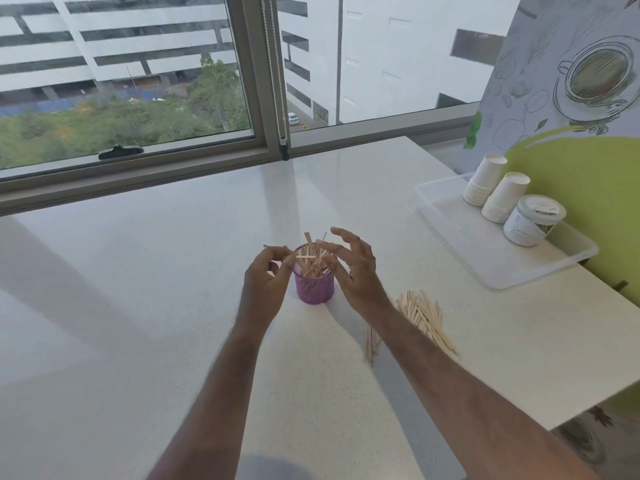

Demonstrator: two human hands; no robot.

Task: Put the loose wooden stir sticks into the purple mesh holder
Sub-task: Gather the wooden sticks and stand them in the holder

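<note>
The purple mesh holder [314,287] stands upright in the middle of the white table, with several wooden stir sticks [311,252] poking out of its top. My left hand [263,282] is at the holder's left rim, fingertips pinched on the end of one stick that lies across the mouth. My right hand [355,268] hovers at the holder's right side with fingers spread and nothing in them. A loose pile of stir sticks [427,318] lies on the table to the right, partly hidden by my right forearm. A few more sticks [371,342] lie just left of that forearm.
A clear plastic tray [498,271] at the right table edge holds two stacks of white paper cups [485,180] and a lidded jar [531,220]. A window frame [266,98] runs along the table's far edge. A green wall is on the right.
</note>
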